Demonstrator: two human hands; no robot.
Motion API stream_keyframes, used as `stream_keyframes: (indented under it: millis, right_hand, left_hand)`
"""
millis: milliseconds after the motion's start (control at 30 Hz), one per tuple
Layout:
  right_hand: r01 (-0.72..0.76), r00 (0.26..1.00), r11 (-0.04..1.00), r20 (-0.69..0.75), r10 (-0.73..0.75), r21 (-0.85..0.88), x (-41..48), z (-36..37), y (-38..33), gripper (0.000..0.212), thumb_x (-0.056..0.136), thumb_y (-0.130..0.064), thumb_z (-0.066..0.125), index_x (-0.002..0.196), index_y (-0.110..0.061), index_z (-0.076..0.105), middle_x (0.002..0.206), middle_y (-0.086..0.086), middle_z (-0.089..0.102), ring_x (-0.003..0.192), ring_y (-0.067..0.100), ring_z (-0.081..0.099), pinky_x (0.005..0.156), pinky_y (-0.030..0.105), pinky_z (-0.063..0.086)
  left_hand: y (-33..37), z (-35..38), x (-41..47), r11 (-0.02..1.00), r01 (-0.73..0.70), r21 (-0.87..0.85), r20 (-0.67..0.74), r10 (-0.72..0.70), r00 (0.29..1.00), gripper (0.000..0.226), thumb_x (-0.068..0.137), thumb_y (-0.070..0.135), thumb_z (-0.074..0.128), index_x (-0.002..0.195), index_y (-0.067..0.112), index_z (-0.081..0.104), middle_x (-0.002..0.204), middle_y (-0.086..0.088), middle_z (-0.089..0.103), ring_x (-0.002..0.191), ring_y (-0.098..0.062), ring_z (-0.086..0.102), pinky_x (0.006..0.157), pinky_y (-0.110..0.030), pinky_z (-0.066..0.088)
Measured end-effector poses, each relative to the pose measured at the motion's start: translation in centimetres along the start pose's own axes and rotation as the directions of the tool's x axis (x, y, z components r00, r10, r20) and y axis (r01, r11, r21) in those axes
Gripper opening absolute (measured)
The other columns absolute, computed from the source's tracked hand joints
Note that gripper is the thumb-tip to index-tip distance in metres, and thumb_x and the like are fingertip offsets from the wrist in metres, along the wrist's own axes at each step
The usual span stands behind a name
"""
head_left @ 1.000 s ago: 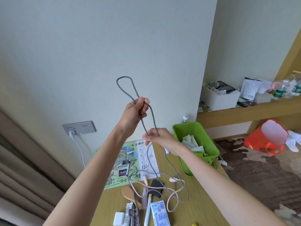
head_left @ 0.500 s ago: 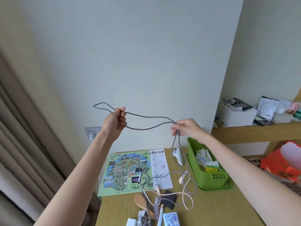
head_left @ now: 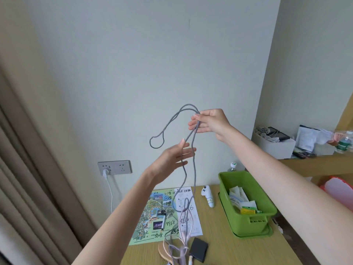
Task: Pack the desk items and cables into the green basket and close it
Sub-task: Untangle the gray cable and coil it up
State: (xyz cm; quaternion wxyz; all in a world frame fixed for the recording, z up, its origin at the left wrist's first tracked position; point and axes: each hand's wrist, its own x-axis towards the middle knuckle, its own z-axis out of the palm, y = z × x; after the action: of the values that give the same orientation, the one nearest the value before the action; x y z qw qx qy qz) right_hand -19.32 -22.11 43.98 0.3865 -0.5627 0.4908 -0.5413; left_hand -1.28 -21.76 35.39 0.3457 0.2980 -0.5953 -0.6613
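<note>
High above the desk, my right hand (head_left: 209,121) pinches a folded grey cable (head_left: 168,125). One loop of it droops to the left, and two strands hang down to the desk. My left hand (head_left: 172,159) is open just below, fingers spread against the hanging strands without gripping them. The green basket (head_left: 248,220) stands open at the desk's right side with paper packets and a yellow card inside. On the desk lie a white thermometer-like device (head_left: 208,196), a black wallet (head_left: 198,252), a wooden brush (head_left: 164,251) and pinkish cables (head_left: 184,243).
A printed map sheet (head_left: 158,217) with handwriting and a marker on it covers the desk's back left. A wall socket (head_left: 114,167) holds a white plug. A curtain hangs at the left. Right of the desk, a shelf carries a white box (head_left: 275,144), papers and bottles.
My left hand let go of the cable's loop and opened below. My right hand rose, taking the folded cable in its pinch, so the cable hangs instead of stretching between both hands.
</note>
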Motion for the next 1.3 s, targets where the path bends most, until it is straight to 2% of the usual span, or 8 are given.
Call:
stream_keyframes:
  millis: [200,300,433,600,800,967,1133,1300]
  right_hand:
    - [0.038,0.987,0.993,-0.16,-0.02,0.109,0.6,-0.2,-1.9,0.015,0.096,-0.008,0.055,0.097,0.005,0.063,0.086,0.02,0.07,0.063,0.02,0.072,0.07,0.033,0.06]
    - [0.074,0.967,0.977,-0.255,-0.021,0.199,1.0,-1.3,-2.5,0.014,0.096,-0.006,0.054,0.095,0.005,0.062,0.083,0.019,0.069,0.058,0.018,0.072,0.062,0.029,0.061]
    - [0.09,0.923,0.946,-0.384,0.039,0.313,1.5,-3.1,-2.5,0.012,0.096,-0.003,0.054,0.089,0.004,0.061,0.084,0.021,0.069,0.06,0.022,0.072,0.061,0.028,0.06]
    - [0.052,0.892,0.946,-0.442,0.1,0.319,2.0,-4.4,-1.0,0.015,0.095,-0.002,0.053,0.082,0.0,0.059,0.096,0.026,0.07,0.07,0.024,0.071,0.063,0.026,0.06]
    - [-0.085,0.98,0.922,-0.134,0.146,0.378,1.1,-3.7,1.6,0.019,0.096,-0.015,0.057,0.105,0.002,0.059,0.121,0.027,0.063,0.105,0.033,0.066,0.09,0.036,0.054]
    - [-0.16,0.933,0.987,0.331,0.141,0.032,-1.3,-0.5,5.5,0.041,0.088,-0.021,0.068,0.127,-0.015,0.059,0.124,-0.001,0.068,0.123,0.011,0.056,0.108,0.035,0.036]
    - [-0.071,0.91,0.994,0.402,0.099,-0.083,-2.6,2.9,6.4,0.016,0.084,-0.023,0.072,0.1,-0.018,0.07,0.095,0.002,0.072,0.09,0.015,0.066,0.093,0.027,0.042]
    - [-0.053,0.888,0.993,0.45,0.093,-0.102,-3.0,3.8,5.7,0.024,0.085,-0.039,0.07,0.101,-0.023,0.072,0.07,0.004,0.042,0.055,0.011,0.035,0.064,0.023,0.041]
  left_hand:
    - [0.6,1.0,0.7,0.98,-0.101,0.174,0.034,0.096,0.995,0.023,0.102,0.026,0.047,0.103,0.007,0.059,0.08,0.001,0.058,0.085,-0.018,0.064,0.101,-0.039,0.046]
    - [0.3,0.4,0.5,0.97,-0.089,0.225,0.059,0.077,0.995,0.027,0.104,0.027,0.04,0.098,0.008,0.058,0.075,0.001,0.047,0.074,-0.013,0.058,0.088,-0.026,0.051]
    - [-0.6,-0.3,0.5,0.935,-0.074,0.346,0.085,0.047,0.995,0.029,0.104,0.026,0.039,0.093,0.011,0.06,0.071,0.003,0.043,0.072,-0.013,0.053,0.094,-0.033,0.047]
    - [1.0,-0.2,1.6,0.955,-0.143,0.262,-0.067,0.165,0.984,0.031,0.106,0.021,0.036,0.086,0.011,0.057,0.063,0.004,0.033,0.057,-0.012,0.036,0.081,-0.029,0.053]
    - [5.4,-0.3,3.5,0.967,-0.236,0.092,-0.145,0.247,0.958,0.031,0.106,0.019,0.033,0.085,0.012,0.054,0.065,0.001,0.029,0.054,-0.011,0.036,0.077,-0.025,0.046]
    - [7.3,0.5,4.3,0.963,-0.256,0.086,-0.104,0.264,0.959,0.03,0.106,0.019,0.033,0.087,0.011,0.054,0.067,0.0,0.032,0.057,-0.011,0.04,0.081,-0.027,0.048]
    - [7.8,0.7,4.0,0.958,-0.279,0.061,-0.067,0.283,0.957,0.028,0.105,0.023,0.038,0.091,0.011,0.059,0.065,0.002,0.045,0.059,-0.011,0.051,0.081,-0.026,0.053]
    - [7.0,-0.7,2.8,0.958,-0.251,0.139,-0.115,0.267,0.957,0.028,0.104,0.03,0.041,0.097,0.017,0.064,0.075,0.003,0.058,0.075,-0.014,0.057,0.084,-0.028,0.047]
